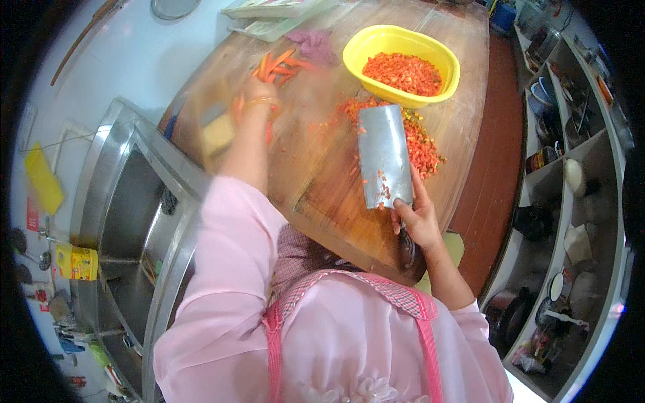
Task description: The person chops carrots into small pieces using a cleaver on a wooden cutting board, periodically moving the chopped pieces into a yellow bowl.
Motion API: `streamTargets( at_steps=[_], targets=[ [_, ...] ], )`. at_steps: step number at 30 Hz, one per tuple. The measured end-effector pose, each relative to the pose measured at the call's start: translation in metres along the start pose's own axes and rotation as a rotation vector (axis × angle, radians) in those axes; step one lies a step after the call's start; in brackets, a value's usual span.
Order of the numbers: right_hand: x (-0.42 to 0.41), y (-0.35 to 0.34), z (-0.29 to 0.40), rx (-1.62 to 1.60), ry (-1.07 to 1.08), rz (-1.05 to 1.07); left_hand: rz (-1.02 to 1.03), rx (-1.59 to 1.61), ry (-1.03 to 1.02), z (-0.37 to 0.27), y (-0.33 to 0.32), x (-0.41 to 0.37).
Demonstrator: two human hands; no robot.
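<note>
My right hand (421,219) grips a wide metal cleaver (384,156) near its handle, the blade's flat side turned up with small red bits stuck on it. Under and beyond the blade lies a heap of chopped red and green pieces (423,151) on the wooden table (322,176). Just behind it stands a yellow plastic basin (400,98) holding more chopped red pieces (403,73). At the left, my left hand (259,90) is blurred and reaches to a bunch of orange-red strips (279,65); whether its fingers are closed on them is not clear.
A purple cloth (313,46) lies by the strips. A blurred yellowish block (217,132) is left of my left forearm. Plastic trays (272,25) are at the far edge. A stainless steel sink (131,201) stands on the left, shelves with pots and jars (564,201) on the right.
</note>
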State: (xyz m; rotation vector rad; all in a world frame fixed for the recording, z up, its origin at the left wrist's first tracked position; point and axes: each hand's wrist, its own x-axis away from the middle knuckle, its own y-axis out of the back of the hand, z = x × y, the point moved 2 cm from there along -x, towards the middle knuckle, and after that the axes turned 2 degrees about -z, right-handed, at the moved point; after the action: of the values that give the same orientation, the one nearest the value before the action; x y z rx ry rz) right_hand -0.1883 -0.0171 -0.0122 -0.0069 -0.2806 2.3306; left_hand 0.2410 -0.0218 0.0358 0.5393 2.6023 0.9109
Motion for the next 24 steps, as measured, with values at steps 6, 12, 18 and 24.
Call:
streamTargets(
  at_steps=[6, 12, 18, 24],
  targets=[
    [0.006, 0.008, 0.002, -0.078, 0.123, -0.187, 0.300, -0.058, -0.543, -0.023, 0.012, 0.177],
    [0.017, 0.022, 0.037, 0.016, 0.254, -0.299, 0.791, -0.208, -0.985, -0.018, 0.005, 0.223],
    [0.026, 0.017, 0.061, 0.434, 0.138, -0.166, 0.581, -0.210, -1.193, -0.014, -0.002, 0.228],
    [0.010, 0.003, 0.072, 1.155, 0.396, 0.185, 0.447, -0.089, -1.104, -0.004, 0.019, 0.255]
  ],
)
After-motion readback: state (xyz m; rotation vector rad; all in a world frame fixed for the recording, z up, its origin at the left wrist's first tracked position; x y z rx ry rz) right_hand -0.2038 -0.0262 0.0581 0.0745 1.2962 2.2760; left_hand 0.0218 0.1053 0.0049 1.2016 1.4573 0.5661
